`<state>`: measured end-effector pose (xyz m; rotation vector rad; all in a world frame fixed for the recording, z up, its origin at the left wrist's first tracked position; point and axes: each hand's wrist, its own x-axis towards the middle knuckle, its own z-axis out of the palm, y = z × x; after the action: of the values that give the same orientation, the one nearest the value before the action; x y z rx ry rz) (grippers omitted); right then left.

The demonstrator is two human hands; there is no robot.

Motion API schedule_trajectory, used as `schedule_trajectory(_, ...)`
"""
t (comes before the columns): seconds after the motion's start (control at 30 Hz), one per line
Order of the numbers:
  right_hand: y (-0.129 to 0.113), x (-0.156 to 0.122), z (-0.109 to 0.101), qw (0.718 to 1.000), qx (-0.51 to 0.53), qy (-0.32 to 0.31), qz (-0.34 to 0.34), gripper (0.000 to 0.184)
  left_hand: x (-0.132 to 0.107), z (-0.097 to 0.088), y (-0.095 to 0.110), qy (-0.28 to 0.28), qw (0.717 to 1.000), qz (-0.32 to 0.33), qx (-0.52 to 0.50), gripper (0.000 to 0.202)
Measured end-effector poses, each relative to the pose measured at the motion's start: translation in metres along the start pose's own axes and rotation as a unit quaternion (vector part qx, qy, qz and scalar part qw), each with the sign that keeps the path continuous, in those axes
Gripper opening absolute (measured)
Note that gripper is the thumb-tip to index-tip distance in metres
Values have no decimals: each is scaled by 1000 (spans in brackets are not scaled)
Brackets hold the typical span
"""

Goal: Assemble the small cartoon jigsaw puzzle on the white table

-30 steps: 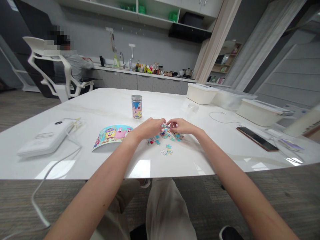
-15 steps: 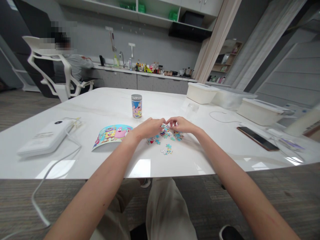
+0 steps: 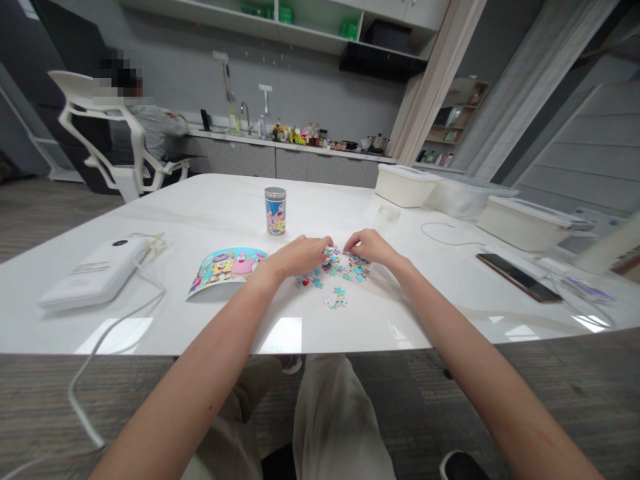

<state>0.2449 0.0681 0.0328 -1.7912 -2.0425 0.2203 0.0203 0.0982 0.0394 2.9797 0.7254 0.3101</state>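
Note:
A heap of small colourful jigsaw pieces (image 3: 345,265) lies on the white table (image 3: 225,207). My left hand (image 3: 300,255) rests at the heap's left edge with fingers curled, pinching at a piece. My right hand (image 3: 370,245) sits on the heap's far right side, fingers bent down onto the pieces. A few loose pieces (image 3: 336,299) lie nearer to me. A curled cartoon picture sheet (image 3: 227,264) lies left of my left hand. A small cartoon-printed tin (image 3: 275,211) stands upright behind the heap.
A white device (image 3: 95,273) with a cable lies at the left. A phone (image 3: 517,277) lies at the right, with white lidded tubs (image 3: 406,185) behind it. Another person sits in a white chair (image 3: 100,130) far left, by a kitchen counter.
My hands have drawn slightly apart; the right hand moved right along the heap. The view shifted a little.

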Motion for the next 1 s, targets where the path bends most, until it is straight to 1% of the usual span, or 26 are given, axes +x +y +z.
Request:
schedule_trajectory(0.13,-1,1,0,1000,-3,7,5,34,1,2,-2,-3,1000,-1,5,33)
schedule_trajectory(0.23,-2,1,3,999,15,24,-20,29,0,1,-1,-5,1000,4,9,33)
schedule_trajectory(0.3,-5,1,4,996,71,14,-46,22,0,0,0,-5,1000,5,17,31)
schedule_trajectory(0.37,-10,0,5,985,155,-20,-75,18,-1,-2,1,-5,1000,-2,25,27)
schedule_trajectory(0.47,-15,-1,7,961,249,-64,-97,24,-2,-4,2,-4,999,-15,35,24)
schedule_trajectory(0.53,-16,0,9,953,279,-70,-92,28,-2,-4,3,-3,999,-21,40,24)
schedule_trajectory(0.8,-17,0,10,945,312,-54,-78,31,-3,-8,6,3,999,-27,48,30)
schedule_trajectory(0.9,-19,-1,10,944,316,-64,-74,30,-3,-8,6,-2,999,-22,46,37)
schedule_trajectory(1.0,-21,-1,11,941,317,-80,-83,26,-2,-7,5,-4,999,-16,37,38)
